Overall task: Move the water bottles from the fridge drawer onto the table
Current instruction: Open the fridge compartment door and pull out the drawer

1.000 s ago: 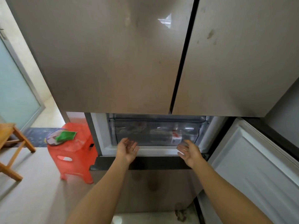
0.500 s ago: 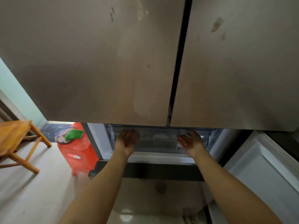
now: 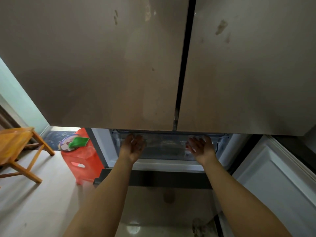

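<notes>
Water bottles (image 3: pixel 172 145) lie farthest off, so begin near: left hand (image 3: pixel 134 146) and right hand (image 3: pixel 201 147) are palm-up, fingers (image 3: pixel 138 139) loosely straight, holding nothing; at the fingertips stands the clear fridge drawer (image 3: pixel 153 153), its top rim tucked beneath the fridge doors (image 3: pixel 102 65); whether the tips hook that rim I cannot tell; pull evenly, level, slowly; behind the drawer front the bottles are dim shapes.
</notes>
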Demonstrator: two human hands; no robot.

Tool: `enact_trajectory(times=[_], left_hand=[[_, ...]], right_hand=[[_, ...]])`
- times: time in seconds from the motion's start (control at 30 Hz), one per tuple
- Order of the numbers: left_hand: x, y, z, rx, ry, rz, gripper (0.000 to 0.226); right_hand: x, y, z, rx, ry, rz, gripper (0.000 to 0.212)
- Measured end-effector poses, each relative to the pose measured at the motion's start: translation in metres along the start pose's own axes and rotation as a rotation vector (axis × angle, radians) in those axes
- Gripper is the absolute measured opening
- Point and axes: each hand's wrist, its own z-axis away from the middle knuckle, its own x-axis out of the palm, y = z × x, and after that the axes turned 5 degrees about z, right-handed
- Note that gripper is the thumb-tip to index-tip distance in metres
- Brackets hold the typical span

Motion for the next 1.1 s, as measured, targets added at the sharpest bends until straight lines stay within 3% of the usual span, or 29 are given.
enact_trajectory(times=[0.1,0.17,0.23,0.37,0.77,1.1], left_hand=[[0.001,-0.002,0.004,0.008,0.002,-0.011,0.027],[-0.001,-0.001,0.005,0.010,0.012,-0.037,0.025],[-0.003,0.000,0.006,0.007,0.019,-0.051,0.018],[-0.008,0.000,0.008,-0.001,0.029,-0.028,0.011],[-0.028,-0.011,0.043,-0.028,0.022,-0.029,0.018],[-0.063,-0.019,0.084,-0.055,-0.010,0.008,0.013]], right_hand=[[0.001,0.000,0.002,-0.014,0.009,0.006,0.051],[-0.001,0.002,0.003,-0.022,0.009,0.009,0.054],[-0.003,0.003,0.005,-0.022,0.002,-0.008,0.051],[-0.005,0.005,0.013,-0.009,0.006,-0.039,0.021],[-0.024,0.019,0.040,0.022,0.004,-0.041,0.015],[-0.042,0.044,0.098,-0.013,0.024,-0.037,0.022]])
